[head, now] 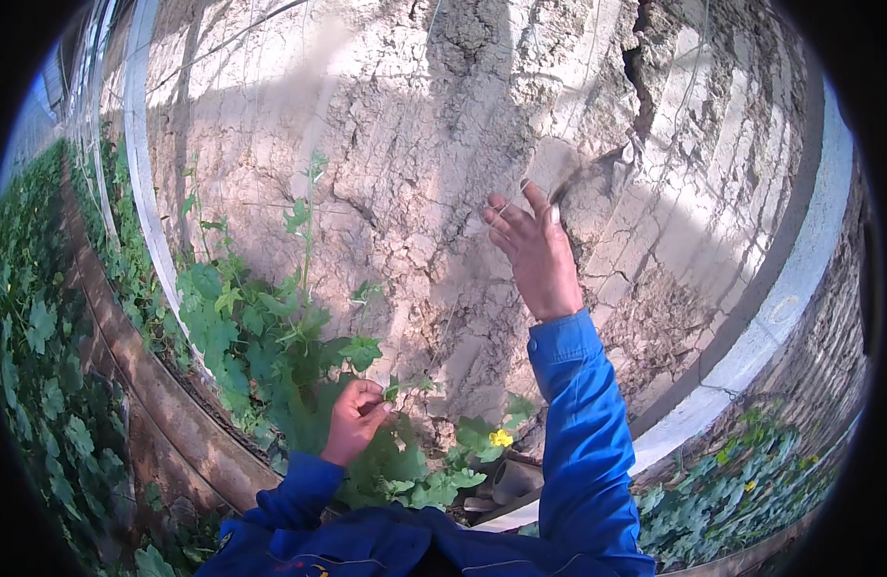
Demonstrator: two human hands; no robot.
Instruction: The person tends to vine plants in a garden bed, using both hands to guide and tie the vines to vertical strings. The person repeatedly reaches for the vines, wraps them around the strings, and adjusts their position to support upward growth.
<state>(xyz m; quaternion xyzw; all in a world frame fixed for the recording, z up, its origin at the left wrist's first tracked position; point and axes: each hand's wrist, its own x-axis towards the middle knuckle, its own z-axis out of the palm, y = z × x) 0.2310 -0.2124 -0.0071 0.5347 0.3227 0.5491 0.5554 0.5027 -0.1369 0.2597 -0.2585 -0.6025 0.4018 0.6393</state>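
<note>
My left hand (357,418) pinches a green vine shoot (391,391) between thumb and fingertips, low in front of the cracked earthen wall (400,216). Higher up and to the right, my right hand (544,256) is raised before the wall with its fingers bent. A thin pale string (504,208) is looped across its fingers; where the string runs from there is hard to follow. Leafy vines (270,339) climb beside and behind my left hand. A yellow flower (500,438) stands among leaves between my two forearms.
White curved posts rise at the left (142,144) and right (768,324). Thin strings (692,79) hang along the wall. A grey pipe-like object (517,479) lies by my right sleeve. A brown path edge (169,397) runs along the left, with dense plants (46,389) beyond.
</note>
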